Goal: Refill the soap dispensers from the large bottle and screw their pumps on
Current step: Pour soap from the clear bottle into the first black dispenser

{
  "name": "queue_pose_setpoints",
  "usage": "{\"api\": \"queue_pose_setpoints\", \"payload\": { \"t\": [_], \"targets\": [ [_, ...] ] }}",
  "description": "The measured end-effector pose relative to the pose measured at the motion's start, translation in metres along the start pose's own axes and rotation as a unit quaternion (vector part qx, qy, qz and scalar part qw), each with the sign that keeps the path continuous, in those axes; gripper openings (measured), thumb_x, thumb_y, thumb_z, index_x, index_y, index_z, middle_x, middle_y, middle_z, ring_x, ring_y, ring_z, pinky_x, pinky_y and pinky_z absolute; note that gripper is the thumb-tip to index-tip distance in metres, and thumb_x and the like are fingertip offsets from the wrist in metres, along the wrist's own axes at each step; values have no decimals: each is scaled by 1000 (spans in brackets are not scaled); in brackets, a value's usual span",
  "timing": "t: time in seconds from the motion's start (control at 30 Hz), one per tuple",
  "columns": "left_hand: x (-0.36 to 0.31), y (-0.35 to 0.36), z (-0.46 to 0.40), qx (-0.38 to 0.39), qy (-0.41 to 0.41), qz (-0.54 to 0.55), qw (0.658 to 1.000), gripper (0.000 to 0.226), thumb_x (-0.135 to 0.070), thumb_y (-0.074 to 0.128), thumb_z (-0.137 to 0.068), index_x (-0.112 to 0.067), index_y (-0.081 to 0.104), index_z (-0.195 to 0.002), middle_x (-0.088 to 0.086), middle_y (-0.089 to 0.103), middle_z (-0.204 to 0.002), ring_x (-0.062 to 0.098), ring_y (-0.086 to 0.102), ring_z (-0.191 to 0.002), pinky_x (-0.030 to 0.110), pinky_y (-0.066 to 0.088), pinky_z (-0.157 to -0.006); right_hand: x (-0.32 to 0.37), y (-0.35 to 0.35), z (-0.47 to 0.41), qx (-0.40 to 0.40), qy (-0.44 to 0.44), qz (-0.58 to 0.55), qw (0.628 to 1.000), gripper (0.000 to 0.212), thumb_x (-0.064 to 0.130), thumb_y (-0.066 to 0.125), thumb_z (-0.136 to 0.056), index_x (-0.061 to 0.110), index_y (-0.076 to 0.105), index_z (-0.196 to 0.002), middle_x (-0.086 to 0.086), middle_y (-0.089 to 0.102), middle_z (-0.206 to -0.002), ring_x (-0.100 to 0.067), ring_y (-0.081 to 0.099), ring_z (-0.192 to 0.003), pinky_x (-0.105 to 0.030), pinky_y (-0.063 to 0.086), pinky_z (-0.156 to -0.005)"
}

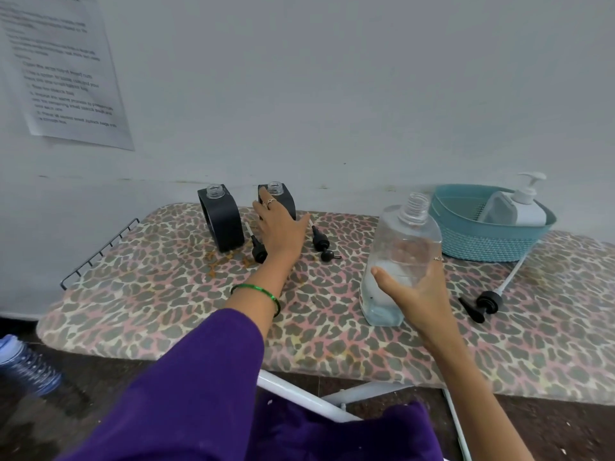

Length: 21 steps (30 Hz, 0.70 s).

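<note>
The right hand [412, 287] grasps the uncapped large bottle [399, 261], little clear liquid at its bottom. The left hand [279, 227], fingers spread, touches one of two black open-necked dispensers [221, 217]. A white pump bottle [529, 204] sits in the teal basket [482, 241].

Wall notice [63, 71] blurred, unreadable.
</note>
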<state>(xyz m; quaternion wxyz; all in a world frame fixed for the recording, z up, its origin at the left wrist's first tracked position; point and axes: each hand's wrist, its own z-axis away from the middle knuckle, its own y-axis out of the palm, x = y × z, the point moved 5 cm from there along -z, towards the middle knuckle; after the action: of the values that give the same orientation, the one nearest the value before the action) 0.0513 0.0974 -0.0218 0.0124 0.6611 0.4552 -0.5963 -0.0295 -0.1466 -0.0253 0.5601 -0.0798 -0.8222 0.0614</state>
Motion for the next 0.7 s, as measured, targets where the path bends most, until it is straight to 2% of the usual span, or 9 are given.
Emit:
{"api": "queue_pose_setpoints", "payload": {
  "t": [0.13, 0.2, 0.27, 0.33, 0.4, 0.47, 0.53, 0.6, 0.7],
  "targets": [
    [0, 3, -15, -37, 11, 21, 999, 91, -13, 69, -84, -17, 7, -149, 21, 53, -122, 35, 60, -101, 43, 54, -78, 0, 1, -9, -4, 2, -10, 1000, 77, 34, 78, -62, 22, 43, -129, 4, 60, -116, -3, 61, -102, -24, 49, -86],
    [4, -2, -12, -46, 14, 28, 998, 88, -14, 69, -84, -16, 11, -149, 19, 62, -102, 28, 63, -81, 35, 51, -59, 2, 2, -6, 2, 0, -17, 1000, 74, 31, 78, -63, 22, 45, -128, 8, 60, -114, 2, 61, -98, -15, 47, -80],
    [5, -9, -5, -61, 24, 36, 997, 87, -17, 70, -83, -16, 13, -149, 14, 63, -90, 21, 58, -68, 31, 47, -54, 1, 2, -2, 5, 0, -16, 1000, 66, 28, 79, -64, 29, 47, -122, 10, 61, -110, 4, 61, -96, -11, 47, -76],
    [-1, -21, 6, -72, 37, 53, 995, 86, -18, 70, -83, -16, 16, -149, 7, 59, -77, 16, 54, -59, 32, 50, -51, 0, 2, -2, 5, 3, -13, 1000, 61, 22, 83, -68, 35, 47, -116, 11, 62, -108, 3, 62, -95, -12, 48, -75],
    [-12, -35, 19, -75, 50, 65, 994, 84, -17, 71, -83, -15, 19, -149, 2, 55, -69, 12, 52, -53, 24, 48, -46, -2, 0, -4, 5, 6, -13, 1000, 68, 31, 83, -65, 28, 48, -123, 6, 62, -112, -1, 62, -98, -18, 49, -81],
    [-22, -50, 39, -59, 64, 83, 993, 83, -18, 72, -83, -16, 23, -149, 1, 62, -86, 11, 58, -65, 10, 46, -53, -3, 1, -4, 9, 11, -13, 1000, 80, 43, 79, -60, 20, 47, -129, 3, 62, -116, -5, 62, -102, -25, 50, -85],
    [-26, -62, 64, -35, 86, 87, 992, 81, -20, 74, -82, -16, 27, -147, 1, 62, -108, 8, 60, -83, 0, 43, -61, -5, 2, -4, 12, 12, -11, 1000, 81, 44, 78, -59, 19, 47, -130, 2, 62, -117, -7, 62, -103, -27, 51, -86],
    [-26, -69, 91, -12, 110, 84, 990, 79, -21, 76, -80, -16, 31, -146, 0, 59, -117, 1, 53, -91, -6, 37, -65, -4, 2, -3, 15, 12, -13, 1000, 79, 44, 78, -60, 19, 49, -129, 1, 63, -117, -8, 63, -102, -28, 51, -86],
    [-16, -71, 124, 8, 126, 70, 990, 80, -21, 76, -79, -17, 32, -146, 3, 60, -123, 3, 54, -93, -8, 35, -68, 1, 3, -2, 23, 13, -18, 999, 65, 38, 78, -64, 19, 56, -121, 1, 67, -109, -9, 66, -97, -29, 55, -83]
  ]
}}
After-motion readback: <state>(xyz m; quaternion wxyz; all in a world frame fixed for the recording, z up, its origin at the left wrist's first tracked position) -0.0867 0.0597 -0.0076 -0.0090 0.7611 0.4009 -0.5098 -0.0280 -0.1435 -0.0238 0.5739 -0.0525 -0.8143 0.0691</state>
